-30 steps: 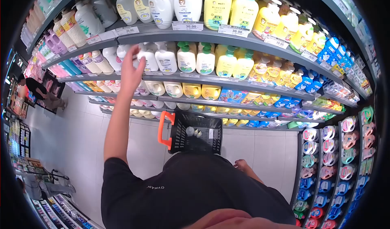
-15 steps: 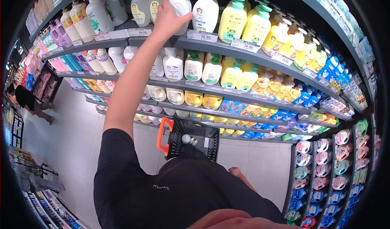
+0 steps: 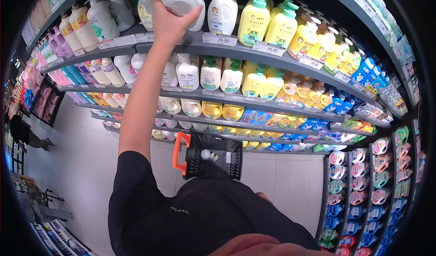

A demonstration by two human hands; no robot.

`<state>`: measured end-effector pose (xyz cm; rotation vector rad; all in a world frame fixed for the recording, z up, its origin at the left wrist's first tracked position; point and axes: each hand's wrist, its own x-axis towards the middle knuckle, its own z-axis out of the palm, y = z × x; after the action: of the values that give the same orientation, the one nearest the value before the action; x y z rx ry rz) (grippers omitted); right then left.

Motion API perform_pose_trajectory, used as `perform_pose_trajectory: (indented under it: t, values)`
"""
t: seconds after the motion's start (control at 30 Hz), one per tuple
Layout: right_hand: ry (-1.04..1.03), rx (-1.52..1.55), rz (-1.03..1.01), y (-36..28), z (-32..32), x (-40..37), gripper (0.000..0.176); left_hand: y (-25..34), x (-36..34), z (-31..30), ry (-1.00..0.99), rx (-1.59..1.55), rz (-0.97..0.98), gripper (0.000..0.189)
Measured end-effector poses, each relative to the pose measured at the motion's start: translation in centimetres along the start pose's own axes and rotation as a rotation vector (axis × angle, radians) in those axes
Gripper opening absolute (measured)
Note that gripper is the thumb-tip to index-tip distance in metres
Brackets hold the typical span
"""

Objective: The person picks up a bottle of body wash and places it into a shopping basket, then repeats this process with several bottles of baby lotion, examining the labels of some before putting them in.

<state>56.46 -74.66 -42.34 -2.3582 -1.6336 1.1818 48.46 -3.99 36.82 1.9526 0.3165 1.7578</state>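
Observation:
My left hand (image 3: 170,23) is closed around a white pump bottle (image 3: 180,1) at the top shelf. The bottle is tilted and lifted off the shelf board, with its label not visible. Another white pump bottle (image 3: 222,11) stands upright to its right, above a 30.00 price tag (image 3: 220,39). A yellow-capped pump bottle (image 3: 145,9) is just left of my hand. Only a sliver of my right hand (image 3: 262,195) shows beside my dark shirt; its fingers are hidden.
Below me is a black shopping basket (image 3: 235,158) with an orange handle (image 3: 180,154) and a few small whitish items (image 3: 206,154) inside. Shelves of bottles curve ahead, and a detergent rack (image 3: 338,183) stands on the right. Another person (image 3: 27,133) is in the left aisle.
My left hand has tilted the white pump bottle and moved it slightly left and up, off its spot. My right hand has dropped mostly out of sight. The person in the aisle has shifted left.

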Motion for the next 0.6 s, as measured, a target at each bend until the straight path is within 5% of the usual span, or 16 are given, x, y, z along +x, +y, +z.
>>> perform_pose_trajectory:
  t: [0.13,0.23,0.3,0.37,0.43,0.6]
  values:
    - [0.016,0.378,0.315,-8.8,-11.5,-3.8,0.035,5.7,-1.6,-3.5,0.04,-0.171,-0.047,0.085]
    - [0.038,0.628,0.454,-11.4,-15.3,-2.6,0.029,5.0,-6.0,-5.4,-0.086,-0.64,-0.297,0.08]
    - [0.19,0.513,0.106,-7.7,-12.1,0.6,0.026,5.7,-10.9,-6.0,-0.191,-0.959,-0.514,0.072]
    - [0.203,1.102,0.437,-14.4,-20.1,0.7,0.028,6.5,-15.8,-6.6,-0.234,-1.049,-0.737,0.065]
    - [0.286,1.025,0.312,-18.4,-25.6,1.3,0.026,6.4,-20.2,-6.8,-0.295,-1.118,-0.9,0.062]
    - [0.403,1.188,-0.165,-30.8,-40.7,-0.1,0.017,5.0,-29.5,-7.5,-0.669,-0.599,-0.953,0.065]
